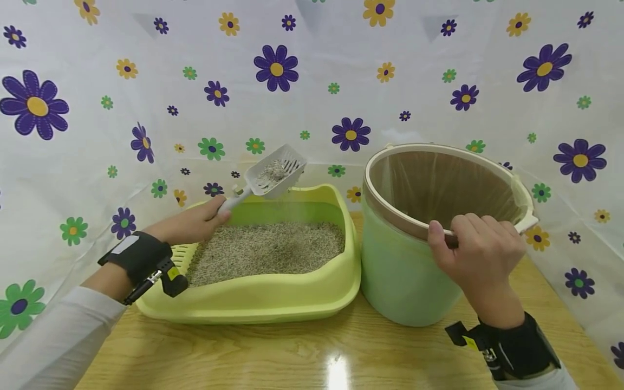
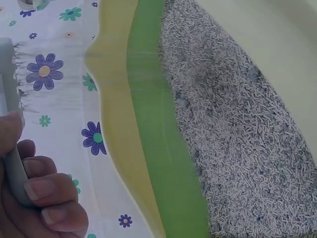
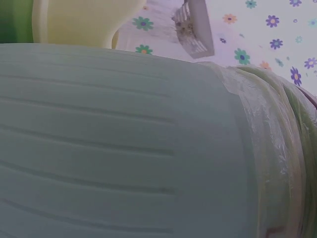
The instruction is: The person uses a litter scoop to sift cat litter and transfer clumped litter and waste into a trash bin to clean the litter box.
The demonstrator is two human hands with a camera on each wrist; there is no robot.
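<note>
a glossy wooden table (image 1: pixel 302 352) carries a yellow-green litter tray (image 1: pixel 273 295) just beside a pale green bin (image 1: pixel 400 271).

Head view: bright, even, diffuse light, colours a bit washed. Hard white glare spot on the bench (image 1: pixel 336 374) at 6 o'clock, so the source is overhead. Soft shadows only, under the tray (image 1: pixel 253 303) and bin (image 1: pixel 400 271). Fisheye bend at the edges, strongest at 3 and 9. Focus is sharp mid-frame. Left wrist view: scoop (image 2: pixel 9 74) motion-blurred at 9 o'clock, fingers (image 2: pixel 47 191) soft at 7, litter (image 2: pixel 237 134) fairly crisp. Right wrist view: dimmer, greyish, bin wall too close and soft, backdrop at 1 o'clock blurry.
</note>
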